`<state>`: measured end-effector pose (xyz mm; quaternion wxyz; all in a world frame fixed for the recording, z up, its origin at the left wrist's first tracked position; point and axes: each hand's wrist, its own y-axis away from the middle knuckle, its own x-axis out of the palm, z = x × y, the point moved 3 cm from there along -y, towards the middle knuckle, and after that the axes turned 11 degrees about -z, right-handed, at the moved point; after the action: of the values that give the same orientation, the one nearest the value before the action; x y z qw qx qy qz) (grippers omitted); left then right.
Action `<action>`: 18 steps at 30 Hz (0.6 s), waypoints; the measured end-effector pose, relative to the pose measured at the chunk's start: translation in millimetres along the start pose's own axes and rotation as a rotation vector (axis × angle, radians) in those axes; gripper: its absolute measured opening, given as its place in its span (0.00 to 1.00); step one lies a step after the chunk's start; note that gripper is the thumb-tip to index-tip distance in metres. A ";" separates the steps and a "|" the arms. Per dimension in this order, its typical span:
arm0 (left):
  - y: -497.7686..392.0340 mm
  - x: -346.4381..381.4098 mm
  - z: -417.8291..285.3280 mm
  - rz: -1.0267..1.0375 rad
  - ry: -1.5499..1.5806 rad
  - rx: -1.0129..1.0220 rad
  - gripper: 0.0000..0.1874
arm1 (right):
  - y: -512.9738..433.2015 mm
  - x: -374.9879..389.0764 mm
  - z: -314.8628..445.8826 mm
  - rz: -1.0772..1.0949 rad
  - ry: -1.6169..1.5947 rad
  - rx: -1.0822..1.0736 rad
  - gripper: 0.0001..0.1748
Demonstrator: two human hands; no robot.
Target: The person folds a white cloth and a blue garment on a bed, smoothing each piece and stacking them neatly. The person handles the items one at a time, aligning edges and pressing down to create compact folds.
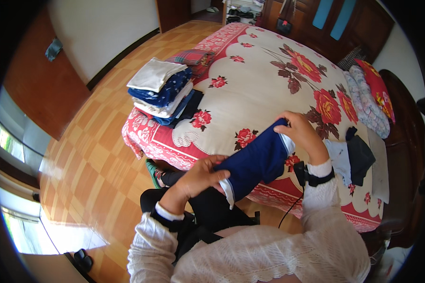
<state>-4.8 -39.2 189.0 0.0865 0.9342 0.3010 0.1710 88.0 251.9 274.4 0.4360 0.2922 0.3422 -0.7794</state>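
A navy blue garment (pixel 256 161) with white trim at both ends is stretched between my two hands above the near edge of the bed. My left hand (pixel 203 177) grips its lower left end, thumb on top beside the white edging. At the upper right end, my right hand (pixel 299 132) pinches a corner near the other white band. The cloth hangs in a folded strip, slanting up to the right; its exact kind I cannot tell. Below it are my legs in black trousers (pixel 212 208).
A stack of folded clothes (pixel 159 93) stands on the bed's left corner, beside folded plaid cloth (pixel 191 58). Loose grey and dark garments (pixel 359 159) lie at the right by the headboard (pixel 403 152). A floral sheet (pixel 248 70) covers the bed. Black slippers (pixel 83 260) rest on the floor.
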 end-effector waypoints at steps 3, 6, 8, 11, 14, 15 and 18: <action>-62.1 -19.6 3.6 -0.175 0.017 0.041 0.26 | -34.9 15.0 -37.7 -0.162 0.011 -0.059 0.17; -104.5 -49.2 16.5 -0.447 0.165 0.175 0.34 | -55.4 55.6 -86.0 -0.370 0.115 -0.015 0.25; -117.1 -63.4 32.0 -0.529 0.103 0.184 0.37 | -50.9 77.3 -121.8 -0.293 0.397 0.046 0.35; -117.2 -74.1 64.3 -0.552 -0.103 0.091 0.37 | -19.6 106.6 -161.0 -0.237 0.304 0.061 0.33; -112.0 -78.2 95.8 -0.554 -0.146 -0.034 0.35 | 13.1 122.0 -189.5 -0.112 0.225 0.223 0.32; -111.0 -78.4 104.0 -0.531 -0.114 -0.067 0.35 | 23.7 124.7 -194.8 -0.087 0.169 0.292 0.31; -108.4 -75.5 122.3 -0.434 -0.194 -0.178 0.32 | 51.9 128.2 -201.6 0.003 -0.043 0.484 0.25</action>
<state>-74.5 -3.9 26.8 0.2316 0.8485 0.4684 0.0837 107.7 329.3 43.3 0.3615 0.3719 0.1355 -0.8442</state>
